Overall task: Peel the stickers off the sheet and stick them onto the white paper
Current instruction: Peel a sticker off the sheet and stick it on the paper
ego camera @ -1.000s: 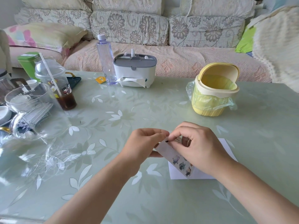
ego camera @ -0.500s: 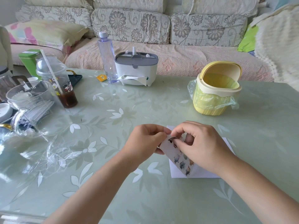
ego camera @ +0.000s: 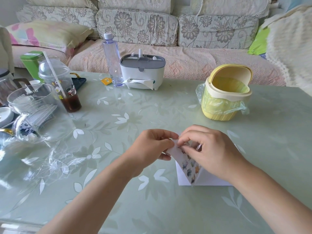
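Observation:
A narrow sticker sheet (ego camera: pixel 187 163) with small animal stickers hangs tilted above the white paper (ego camera: pixel 182 179), which lies flat on the green table and is mostly hidden by my right hand. My left hand (ego camera: pixel 152 146) pinches the sheet's upper end between thumb and fingers. My right hand (ego camera: pixel 209 152) has its fingertips curled onto the sheet's top, right against the left hand's fingers, pinching at a sticker there. The sticker itself is hidden under the fingertips.
A yellow mini bin (ego camera: pixel 225 97) with a plastic liner stands behind the paper. A tissue box (ego camera: pixel 142 73) and a clear bottle (ego camera: pixel 112 59) stand at the back. Glass jugs (ego camera: pixel 38 114) and a lidded drink cup (ego camera: pixel 62 85) crowd the left side.
The sticker sheet has swung from lying nearly flat to hanging steeper, its lower end pointing toward me. Both hands have stayed together at its top end.

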A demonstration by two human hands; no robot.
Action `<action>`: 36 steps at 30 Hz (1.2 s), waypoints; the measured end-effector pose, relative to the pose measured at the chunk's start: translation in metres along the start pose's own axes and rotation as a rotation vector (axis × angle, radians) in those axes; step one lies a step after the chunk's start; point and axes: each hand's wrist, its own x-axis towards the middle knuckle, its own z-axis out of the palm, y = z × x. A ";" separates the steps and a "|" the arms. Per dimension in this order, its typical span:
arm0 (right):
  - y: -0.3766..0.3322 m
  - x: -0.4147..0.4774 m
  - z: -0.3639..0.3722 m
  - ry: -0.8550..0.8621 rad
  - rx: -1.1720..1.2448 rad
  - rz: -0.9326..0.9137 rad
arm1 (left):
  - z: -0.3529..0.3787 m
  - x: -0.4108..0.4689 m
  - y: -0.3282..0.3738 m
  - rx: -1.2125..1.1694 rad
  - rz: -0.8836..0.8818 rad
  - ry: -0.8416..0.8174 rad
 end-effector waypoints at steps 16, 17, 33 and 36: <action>-0.007 0.002 0.005 0.117 0.124 0.103 | 0.011 -0.004 -0.001 -0.114 0.083 0.084; -0.007 0.003 0.004 0.114 0.146 0.134 | 0.010 -0.004 0.000 -0.125 0.097 0.067; -0.021 0.004 0.002 0.231 0.080 0.136 | 0.022 -0.008 0.003 0.352 0.399 0.282; -0.023 0.004 0.005 0.266 0.095 0.168 | 0.025 -0.010 0.002 0.416 0.491 0.344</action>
